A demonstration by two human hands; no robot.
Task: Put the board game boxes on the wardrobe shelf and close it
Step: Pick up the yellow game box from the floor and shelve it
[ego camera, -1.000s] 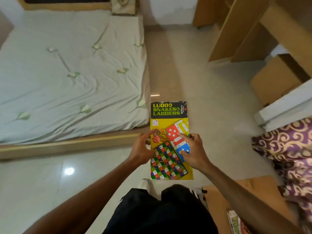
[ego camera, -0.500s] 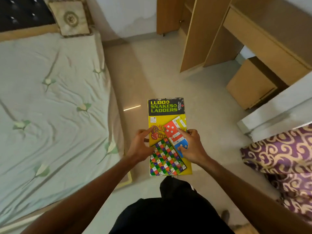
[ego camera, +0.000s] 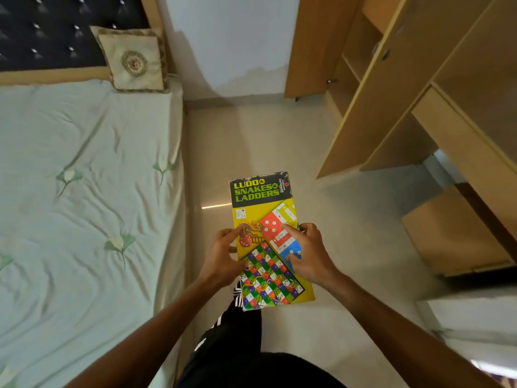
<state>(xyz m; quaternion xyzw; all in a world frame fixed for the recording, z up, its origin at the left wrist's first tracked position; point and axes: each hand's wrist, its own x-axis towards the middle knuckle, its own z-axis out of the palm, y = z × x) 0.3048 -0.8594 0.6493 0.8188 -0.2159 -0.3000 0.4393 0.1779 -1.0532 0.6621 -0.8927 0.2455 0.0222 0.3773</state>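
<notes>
Both hands, the left hand (ego camera: 223,254) and right hand (ego camera: 306,254), grip the long sides of the board game box (ego camera: 265,219), holding it flat over the floor (ego camera: 265,141) beside the bed (ego camera: 84,191), apparently ready to carry it to the open wardrobe (ego camera: 377,79).

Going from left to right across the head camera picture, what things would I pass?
bed → left hand → Ludo & Snakes & Ladders box → right hand → wardrobe

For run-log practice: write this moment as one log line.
board game box: held | left grip: on box | right grip: on box | wardrobe: open
</notes>
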